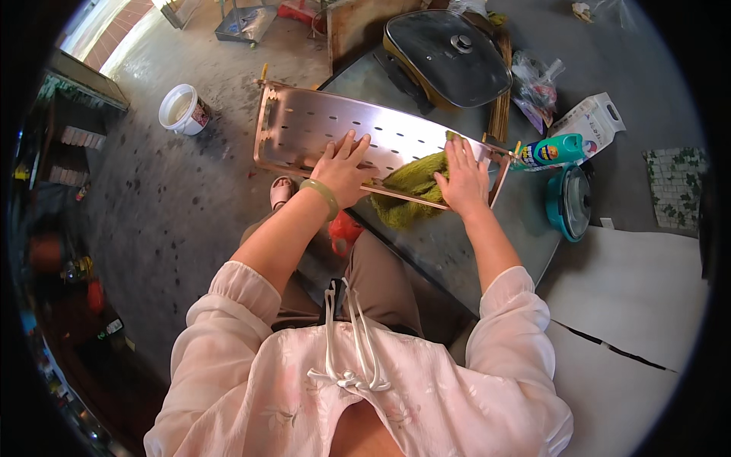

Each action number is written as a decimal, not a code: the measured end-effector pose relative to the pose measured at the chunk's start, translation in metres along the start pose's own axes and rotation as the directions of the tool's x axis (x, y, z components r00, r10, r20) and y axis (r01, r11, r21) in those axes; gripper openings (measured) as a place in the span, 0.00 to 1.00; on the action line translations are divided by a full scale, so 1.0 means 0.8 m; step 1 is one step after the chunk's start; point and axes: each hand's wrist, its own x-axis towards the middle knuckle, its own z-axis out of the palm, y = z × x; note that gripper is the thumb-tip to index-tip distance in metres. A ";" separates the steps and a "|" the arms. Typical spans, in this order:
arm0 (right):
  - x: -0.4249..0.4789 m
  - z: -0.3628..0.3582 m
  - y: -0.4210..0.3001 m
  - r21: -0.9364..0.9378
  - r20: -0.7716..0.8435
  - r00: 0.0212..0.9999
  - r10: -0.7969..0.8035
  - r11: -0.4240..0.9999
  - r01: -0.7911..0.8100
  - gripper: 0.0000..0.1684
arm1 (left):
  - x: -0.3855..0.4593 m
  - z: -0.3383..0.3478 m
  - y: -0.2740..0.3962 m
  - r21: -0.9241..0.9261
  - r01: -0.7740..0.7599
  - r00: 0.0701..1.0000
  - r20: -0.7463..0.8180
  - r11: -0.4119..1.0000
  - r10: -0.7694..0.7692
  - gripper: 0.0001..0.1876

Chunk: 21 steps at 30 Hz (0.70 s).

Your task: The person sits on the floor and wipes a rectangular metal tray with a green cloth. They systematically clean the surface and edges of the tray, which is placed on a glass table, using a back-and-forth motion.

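Observation:
A long copper-coloured metal rack shelf point(320, 123) with rows of oval slots lies tilted before me, partly over the table corner. My left hand point(345, 165), with a pale green bangle above it, rests on the slotted surface near the front rim, fingers spread. Toward the shelf's right end, my right hand point(465, 174) lies with its palm down and fingers extended, touching a green cloth point(420, 177). The cloth is bunched over the front rim between my hands and hangs below it. Whether my right fingers pinch the cloth cannot be told.
On the dark table point(474, 251) stand a lidded electric pan point(440, 63), a green spray can point(551, 151), a white carton point(594, 123) and a teal pot with a glass lid point(571, 203). A white bucket point(185, 111) sits on the floor at left. A red plastic bag point(344, 231) hangs near my knees.

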 end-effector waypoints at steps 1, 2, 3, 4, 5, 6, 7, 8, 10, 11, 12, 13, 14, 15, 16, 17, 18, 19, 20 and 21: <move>-0.006 -0.005 0.003 -0.038 0.057 0.996 0.075 0.997 -0.073 0.44 | 0.000 -0.005 0.001 0.010 0.006 1.000 0.029 1.000 -0.007 0.22; -0.006 -0.006 0.005 -0.082 0.108 0.979 0.171 0.983 -0.163 0.46 | 0.000 -0.008 0.002 0.020 0.013 0.998 0.057 1.000 -0.015 0.23; -0.006 -0.006 0.007 -0.131 0.154 0.951 0.269 0.959 -0.250 0.47 | 0.000 -0.008 0.002 0.026 0.007 0.999 0.052 1.000 -0.008 0.22; -0.005 -0.004 0.007 -0.166 0.183 0.934 0.306 0.946 -0.278 0.46 | 0.000 -0.006 0.001 0.031 0.001 0.999 0.046 1.000 -0.003 0.22; -0.002 -0.002 0.004 -0.202 0.211 0.915 0.344 0.931 -0.303 0.45 | 0.001 -0.005 0.001 0.037 -0.004 0.999 0.041 0.999 0.003 0.22; 0.001 0.001 -0.001 -0.237 0.241 0.893 0.380 0.915 -0.326 0.44 | 0.001 -0.005 0.002 0.040 -0.006 0.999 0.045 0.999 0.004 0.22; 0.005 0.001 -0.006 -0.212 0.223 0.890 0.398 0.911 -0.354 0.42 | 0.001 -0.007 0.003 0.043 -0.007 0.999 0.050 0.999 0.005 0.22; 0.010 0.001 -0.012 -0.187 0.206 0.886 0.416 0.905 -0.381 0.41 | 0.002 -0.008 0.004 0.046 -0.010 0.999 0.054 0.999 0.007 0.22; 0.022 0.000 -0.029 -0.072 0.159 0.904 0.396 0.918 -0.390 0.38 | 0.001 -0.004 0.003 0.043 -0.001 0.999 0.043 0.999 -0.001 0.22; 0.024 -0.006 -0.039 0.040 0.245 0.918 0.311 0.943 -0.330 0.38 | 0.001 -0.003 0.002 0.041 0.002 0.999 0.036 0.999 -0.003 0.22; 0.025 -0.002 -0.056 0.036 0.169 0.956 0.240 0.968 -0.249 0.38 | 0.002 -0.002 0.002 0.044 -0.002 1.000 0.029 0.999 0.001 0.22; 0.024 0.001 -0.065 0.024 0.092 0.982 0.163 0.986 -0.166 0.38 | 0.002 0.000 0.001 0.047 -0.006 1.000 0.022 0.999 0.005 0.22; 0.021 -0.001 -0.064 0.023 0.095 0.982 0.162 0.986 -0.165 0.40 | 0.003 0.000 0.001 0.050 -0.010 1.000 0.014 0.999 0.009 0.22; 0.019 -0.004 -0.063 0.022 0.098 0.982 0.161 0.986 -0.164 0.41 | 0.002 -0.001 0.000 0.046 -0.013 1.000 0.011 0.999 0.012 0.22; 0.018 -0.006 -0.063 0.021 0.102 0.982 0.161 0.986 -0.163 0.42 | 0.002 -0.002 0.000 0.042 -0.016 1.000 0.008 0.999 0.015 0.22; 0.017 -0.005 -0.060 0.015 0.112 0.974 0.198 0.979 -0.201 0.43 | 0.002 -0.003 0.000 0.038 -0.018 1.000 0.005 0.999 0.018 0.21; 0.016 -0.004 -0.056 0.008 0.123 0.965 0.233 0.972 -0.235 0.45 | 0.001 -0.002 0.000 0.040 -0.021 1.000 -0.001 0.999 0.021 0.22; 0.017 -0.004 -0.052 0.001 0.133 0.955 0.266 0.963 -0.268 0.46 | 0.001 -0.001 -0.001 0.042 -0.023 1.000 -0.006 0.999 0.023 0.22; 0.018 -0.006 -0.046 -0.019 0.189 0.916 0.353 0.934 -0.356 0.47 | 0.000 0.000 -0.002 0.045 -0.024 1.000 -0.012 0.999 0.024 0.22; 0.015 -0.014 -0.044 -0.050 0.262 0.872 0.414 0.908 -0.416 0.48 | 0.000 0.002 -0.003 0.041 -0.025 0.999 -0.020 0.999 0.026 0.21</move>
